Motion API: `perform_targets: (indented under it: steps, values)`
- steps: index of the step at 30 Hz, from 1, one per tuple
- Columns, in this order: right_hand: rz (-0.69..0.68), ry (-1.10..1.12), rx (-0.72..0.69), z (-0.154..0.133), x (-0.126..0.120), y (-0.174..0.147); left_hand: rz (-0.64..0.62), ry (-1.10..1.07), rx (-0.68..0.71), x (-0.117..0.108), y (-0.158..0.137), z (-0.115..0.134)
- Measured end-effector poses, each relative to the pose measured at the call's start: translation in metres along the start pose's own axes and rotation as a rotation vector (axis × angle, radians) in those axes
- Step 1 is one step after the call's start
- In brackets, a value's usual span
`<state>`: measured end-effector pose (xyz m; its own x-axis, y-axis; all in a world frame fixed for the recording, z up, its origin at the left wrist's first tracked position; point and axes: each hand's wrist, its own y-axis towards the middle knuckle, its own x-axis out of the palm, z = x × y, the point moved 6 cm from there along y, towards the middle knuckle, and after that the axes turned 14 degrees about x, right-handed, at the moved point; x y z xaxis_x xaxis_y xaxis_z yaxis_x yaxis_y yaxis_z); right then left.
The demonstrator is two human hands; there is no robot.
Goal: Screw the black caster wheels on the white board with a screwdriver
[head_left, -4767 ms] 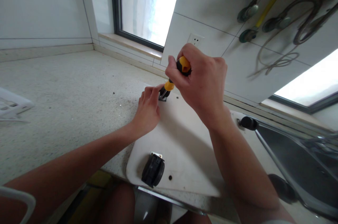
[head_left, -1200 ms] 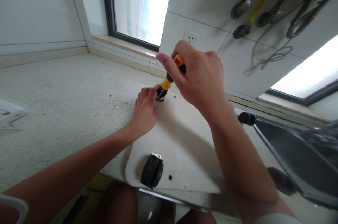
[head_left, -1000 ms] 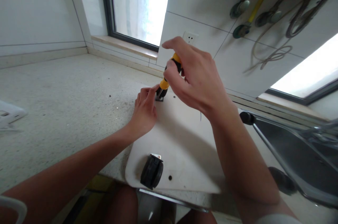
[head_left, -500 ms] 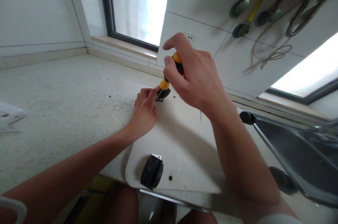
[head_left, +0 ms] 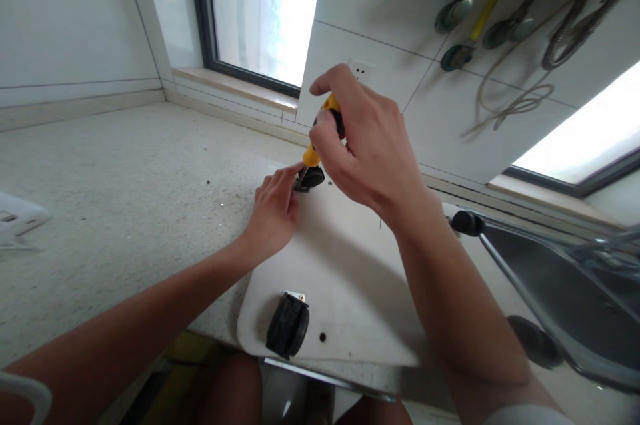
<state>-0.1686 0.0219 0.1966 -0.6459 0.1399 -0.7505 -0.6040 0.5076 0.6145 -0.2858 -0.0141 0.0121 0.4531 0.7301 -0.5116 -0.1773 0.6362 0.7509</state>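
Observation:
My right hand (head_left: 367,141) is closed around the yellow and black handle of a screwdriver (head_left: 311,157), its index finger raised off the handle. The screwdriver's shaft slants down to the metal plate of a black caster wheel (head_left: 313,177) at the far left corner of a white board (head_left: 350,318). Fingers of my left hand (head_left: 274,211) are closed against that caster, beside the shaft; their tips are partly hidden. Another black caster (head_left: 289,328) stands at the board's near left corner, with a screw showing in its plate. The exact contact of the screwdriver's tip is hard to see.
The board lies on a speckled countertop (head_left: 150,178). On the right are a metal rack (head_left: 510,258) and a dark sink (head_left: 560,285). A white plastic item (head_left: 23,215) sits at far left. Behind are a window (head_left: 260,11), a wall socket (head_left: 361,70) and hoses (head_left: 495,1).
My right hand has turned slightly around the screwdriver handle, and its thumb has shifted a little. My left hand, the casters and the board have stayed in nearly the same place.

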Motion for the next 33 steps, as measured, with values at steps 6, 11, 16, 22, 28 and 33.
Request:
perform_targets:
  steps: [6,11,16,22,28,33]
  values:
    - [-0.056,0.018,0.016,-0.001,-0.001,-0.002,0.012,0.011,-0.02,0.0,0.0,-0.001]
    - [-0.034,-0.06,0.027,-0.003,-0.005,-0.003,0.027,0.031,-0.037,0.0,-0.002,-0.002]
    - [-0.089,-0.029,-0.002,-0.006,-0.006,-0.004,0.017,0.062,-0.059,0.002,-0.003,-0.003]
    - [-0.064,-0.103,0.091,0.0,-0.005,-0.002,-0.013,0.092,-0.101,0.003,-0.004,-0.002]
    - [-0.042,-0.023,-0.049,-0.008,-0.002,-0.004,-0.129,0.1,-0.189,0.0,0.001,0.0]
    - [0.054,-0.112,0.018,0.002,0.0,-0.001,-0.132,0.079,-0.176,0.001,0.003,0.0]
